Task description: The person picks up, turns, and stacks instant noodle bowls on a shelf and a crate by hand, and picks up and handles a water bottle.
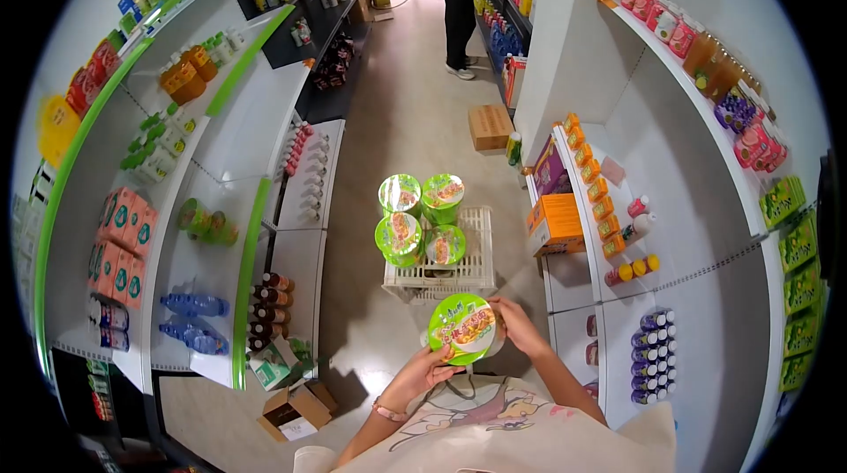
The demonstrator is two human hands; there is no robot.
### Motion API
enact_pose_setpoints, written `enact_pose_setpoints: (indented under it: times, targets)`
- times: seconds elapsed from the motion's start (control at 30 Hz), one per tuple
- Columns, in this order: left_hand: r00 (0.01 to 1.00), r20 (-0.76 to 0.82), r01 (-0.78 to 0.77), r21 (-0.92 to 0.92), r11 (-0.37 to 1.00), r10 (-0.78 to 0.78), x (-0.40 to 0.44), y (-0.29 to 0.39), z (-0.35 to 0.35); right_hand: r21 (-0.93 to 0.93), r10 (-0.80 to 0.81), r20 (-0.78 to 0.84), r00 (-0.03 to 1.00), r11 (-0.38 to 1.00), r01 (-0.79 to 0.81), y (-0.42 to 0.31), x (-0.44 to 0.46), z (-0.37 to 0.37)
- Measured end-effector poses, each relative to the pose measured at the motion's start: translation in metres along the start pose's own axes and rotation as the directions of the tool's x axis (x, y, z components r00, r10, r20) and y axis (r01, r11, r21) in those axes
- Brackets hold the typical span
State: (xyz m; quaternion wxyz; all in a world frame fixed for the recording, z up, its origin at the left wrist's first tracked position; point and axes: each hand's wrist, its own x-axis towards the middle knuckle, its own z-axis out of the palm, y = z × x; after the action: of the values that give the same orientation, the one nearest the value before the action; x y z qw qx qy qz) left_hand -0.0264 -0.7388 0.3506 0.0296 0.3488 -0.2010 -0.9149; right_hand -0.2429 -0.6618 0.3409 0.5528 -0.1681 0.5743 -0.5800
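Between my two hands is a green instant noodle cup (pixel 462 328), its printed lid facing up. My left hand (pixel 422 374) grips its lower left side, and my right hand (pixel 520 326) holds its right side. Beyond it, a white plastic crate (pixel 477 248) stands upside down or as a low stand; which one I cannot tell. Several similar green noodle cups (pixel 400 235) are stacked at its left part, in front of my hands and apart from them.
Shelves with bottles (pixel 653 358) and orange boxes (pixel 558 224) line the right; shelves with bottles (pixel 194 305) and pink packs (pixel 119 266) line the left. An open carton (pixel 296 411) lies lower left. A closed carton (pixel 490 127) and a standing person (pixel 456 10) are farther along the aisle.
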Motion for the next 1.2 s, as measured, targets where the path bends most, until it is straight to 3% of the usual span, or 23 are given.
enact_pose_setpoints:
  times: [0.23,0.33,0.43,0.53,0.67,0.73,0.8,0.93,1.0,1.07,1.2]
  targets:
    - [0.997,0.061,0.052,-0.029,0.998,-0.050,0.075,0.050,-0.017,-0.103,0.039,-0.044,0.998,0.994,-0.043,-0.005,0.076,-0.023]
    - [0.998,-0.026,0.066,0.028,0.997,-0.065,0.095,0.067,-0.007,0.032,0.080,-0.112,0.990,0.997,-0.077,-0.013,0.095,-0.020]
    - [0.995,-0.096,0.040,0.024,0.999,-0.037,0.128,0.071,-0.012,0.113,0.136,-0.065,0.989,0.985,-0.128,-0.023,0.114,-0.026]
    - [0.982,-0.182,-0.061,-0.048,0.997,0.052,0.170,0.081,-0.016,-0.044,0.192,-0.053,0.980,0.980,-0.194,-0.026,0.150,-0.037]
    - [0.945,-0.280,-0.196,-0.067,0.978,0.170,0.231,0.080,-0.029,-0.252,0.348,0.091,0.933,0.914,-0.317,-0.056,0.210,-0.054]
    - [0.903,-0.369,-0.246,-0.022,0.969,0.221,0.255,0.080,-0.028,-0.368,0.324,0.243,0.914,0.903,-0.223,-0.085,0.236,-0.066]
    - [0.849,-0.471,-0.327,-0.113,0.938,0.239,0.267,0.083,-0.013,-0.515,0.321,0.426,0.846,0.855,-0.064,-0.080,0.276,-0.090]
    - [0.768,-0.562,-0.488,-0.200,0.850,0.308,0.313,0.076,-0.023,-0.562,0.404,0.516,0.755,0.825,-0.057,-0.085,0.340,-0.123]
    - [0.729,-0.611,-0.531,-0.220,0.818,0.309,0.326,0.070,-0.026,-0.585,0.392,0.476,0.787,0.810,-0.049,-0.069,0.370,-0.141]
    - [0.706,-0.643,-0.546,-0.228,0.806,0.297,0.330,0.070,-0.020,-0.613,0.332,0.554,0.764,0.783,0.104,-0.075,0.385,-0.150]
    - [0.672,-0.676,-0.578,-0.221,0.786,0.304,0.332,0.081,-0.005,-0.690,0.405,0.509,0.760,0.720,0.079,-0.100,0.387,-0.154]
